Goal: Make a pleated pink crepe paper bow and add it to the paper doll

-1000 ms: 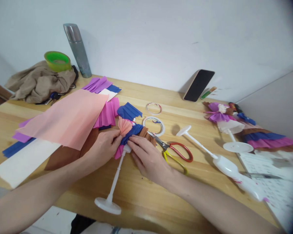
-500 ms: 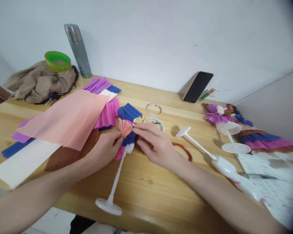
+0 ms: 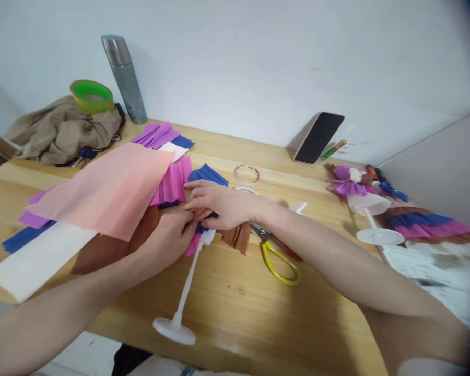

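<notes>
Both hands press pleated crepe paper onto a white doll stand lying on the table.

The left hand (image 3: 168, 237) pinches the pink and blue pleats (image 3: 199, 230) at the top of the stand (image 3: 186, 290), whose round base points toward the table's (image 3: 235, 308) near edge. The right hand (image 3: 219, 201) lies flat over the same bundle, fingers bent down on it, covering the peach fan; whether it grips or only presses I cannot tell. A brown strip (image 3: 237, 237) sticks out from under that wrist, just beside the scissors (image 3: 276, 250). The pleats look loosely gathered, so lifting either hand could let them spring open or slide off the stem. The right forearm crosses above the scissors and a tape ring (image 3: 246, 174) and could knock them. The pink sheet (image 3: 105, 190) overlaps the left hand's working space and could get caught.
</notes>
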